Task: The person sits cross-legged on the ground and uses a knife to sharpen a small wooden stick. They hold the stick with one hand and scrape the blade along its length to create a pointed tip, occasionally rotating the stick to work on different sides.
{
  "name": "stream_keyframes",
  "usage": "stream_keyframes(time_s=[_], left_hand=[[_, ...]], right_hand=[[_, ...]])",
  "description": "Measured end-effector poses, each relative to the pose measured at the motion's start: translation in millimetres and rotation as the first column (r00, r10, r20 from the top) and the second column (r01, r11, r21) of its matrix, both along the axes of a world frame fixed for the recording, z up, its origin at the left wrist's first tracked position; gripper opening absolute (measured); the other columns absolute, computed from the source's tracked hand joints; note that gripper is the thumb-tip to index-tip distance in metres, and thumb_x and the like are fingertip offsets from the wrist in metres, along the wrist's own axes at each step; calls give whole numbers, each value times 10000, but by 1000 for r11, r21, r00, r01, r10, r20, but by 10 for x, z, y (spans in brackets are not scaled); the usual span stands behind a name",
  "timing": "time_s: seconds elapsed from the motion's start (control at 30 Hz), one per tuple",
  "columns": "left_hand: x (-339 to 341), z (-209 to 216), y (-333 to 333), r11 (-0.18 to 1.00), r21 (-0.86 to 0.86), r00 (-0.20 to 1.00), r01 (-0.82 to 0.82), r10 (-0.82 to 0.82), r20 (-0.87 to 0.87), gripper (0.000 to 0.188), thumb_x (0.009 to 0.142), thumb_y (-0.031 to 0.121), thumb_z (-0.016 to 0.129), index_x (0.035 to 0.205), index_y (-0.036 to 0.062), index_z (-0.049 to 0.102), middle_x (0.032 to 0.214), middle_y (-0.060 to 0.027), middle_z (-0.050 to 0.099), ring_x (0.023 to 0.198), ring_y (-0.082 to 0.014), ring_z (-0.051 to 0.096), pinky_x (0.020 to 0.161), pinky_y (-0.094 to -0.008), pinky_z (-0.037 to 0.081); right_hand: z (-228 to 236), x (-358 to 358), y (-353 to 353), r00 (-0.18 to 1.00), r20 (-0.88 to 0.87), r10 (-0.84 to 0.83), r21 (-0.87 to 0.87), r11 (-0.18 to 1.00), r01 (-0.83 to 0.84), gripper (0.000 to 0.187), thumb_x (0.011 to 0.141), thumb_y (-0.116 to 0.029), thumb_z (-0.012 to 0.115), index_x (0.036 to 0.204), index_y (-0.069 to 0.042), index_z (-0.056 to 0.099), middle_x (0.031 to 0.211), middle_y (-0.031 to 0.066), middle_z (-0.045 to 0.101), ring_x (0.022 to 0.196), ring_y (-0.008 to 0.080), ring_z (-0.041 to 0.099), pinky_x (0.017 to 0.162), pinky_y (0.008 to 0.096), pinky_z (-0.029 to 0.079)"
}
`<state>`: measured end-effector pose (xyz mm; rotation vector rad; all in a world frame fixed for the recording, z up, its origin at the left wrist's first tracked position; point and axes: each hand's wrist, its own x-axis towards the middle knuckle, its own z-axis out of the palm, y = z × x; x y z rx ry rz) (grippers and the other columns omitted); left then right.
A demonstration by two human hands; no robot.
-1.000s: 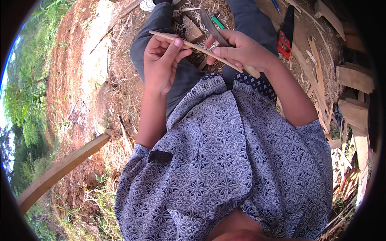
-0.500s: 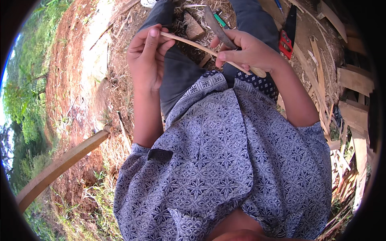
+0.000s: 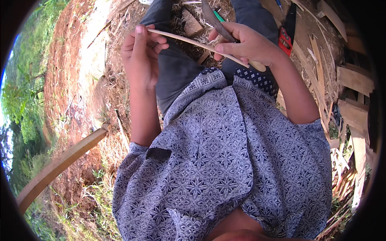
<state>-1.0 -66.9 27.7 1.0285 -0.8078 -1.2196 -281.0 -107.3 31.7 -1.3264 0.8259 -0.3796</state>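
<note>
A thin, pale strip of wood or bamboo (image 3: 185,39) slants across my lap, its left end a little higher. My left hand (image 3: 140,54) pinches that left end between thumb and fingers. Toward the other end, the thumb of my right hand (image 3: 250,45) presses on the strip. The same hand grips a knife with a dark curved blade (image 3: 212,18). The blade points up and away to the left, above the strip. The knife's pale wooden handle (image 3: 258,66) sticks out below my palm, and the fingers around it are partly hidden.
A wood block (image 3: 192,25) and a green-handled tool (image 3: 219,16) lie among shavings between my legs. By my right knee is a red-handled saw (image 3: 284,41). Wooden slats (image 3: 356,80) are heaped at the right. A long beam (image 3: 64,162) slants at the left.
My left hand has shifted left with its end of the strip. The strip's right end has drawn in the same way past my right thumb. My right hand and knife are slightly farther forward.
</note>
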Motion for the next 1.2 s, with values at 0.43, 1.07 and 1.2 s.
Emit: stream_keyframes(time_s=[0.43,1.07,1.2], left_hand=[[171,1627,57,377,-683,644,626,243,725,680,1045,486,557,1468,-39,474,1394,-220,553,1184,-356,620,894,-478,570],[-322,1915,361,106,-164,167,981,-13,986,642,981,359,651,1477,-2,462,1439,-219,496,1281,-392,533,1012,-465,497],[-330,1846,351,125,-135,140,983,-31,990,642,968,332,671,1479,6,460,1448,-219,484,1301,-400,515,1037,-462,482]], right_hand=[[-705,-650,-366,842,-46,-538,114,835,539,435,1030,-213,635,1384,-5,490,1078,134,734,529,18,477,471,191,436],[-853,-756,-360,828,-50,-559,203,806,556,402,1012,-190,669,1335,-16,505,999,120,733,530,27,463,464,182,423],[-829,-750,-353,814,-45,-579,222,789,573,387,1009,-187,680,1330,-47,515,976,95,727,506,22,439,448,183,386]])
